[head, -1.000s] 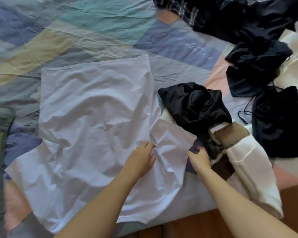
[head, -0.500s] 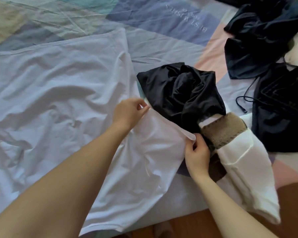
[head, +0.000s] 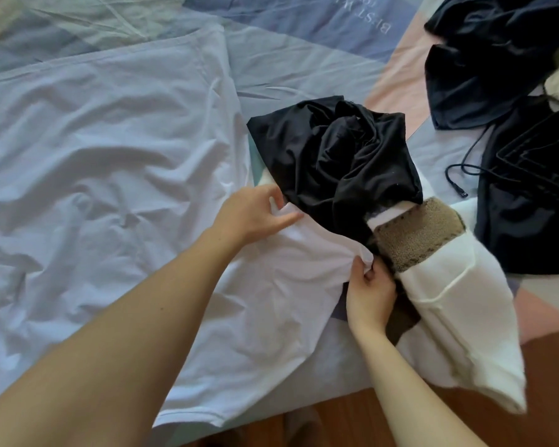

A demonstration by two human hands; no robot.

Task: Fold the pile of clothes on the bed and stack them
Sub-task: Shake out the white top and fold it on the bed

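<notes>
A wide, creased white cotton T-shirt (head: 104,175) lies flat on the patchwork bedsheet (head: 304,66). The left hand (head: 255,214) pinches its sleeve edge beside a crumpled black garment (head: 336,156) — the right hand (head: 370,295) grips the sleeve's corner.

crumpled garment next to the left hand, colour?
Black, plain; head view, the only one. It lies beside the left hand.

Bed (head: 304,62) w/ patchwork sheet: white tee (head: 104,162) spread flat at left, crumpled black top (head: 333,156) mid, cream garment (head: 459,317) over near edge, 2 black clothes (head: 484,56) and cable (head: 459,175) at right.
</notes>
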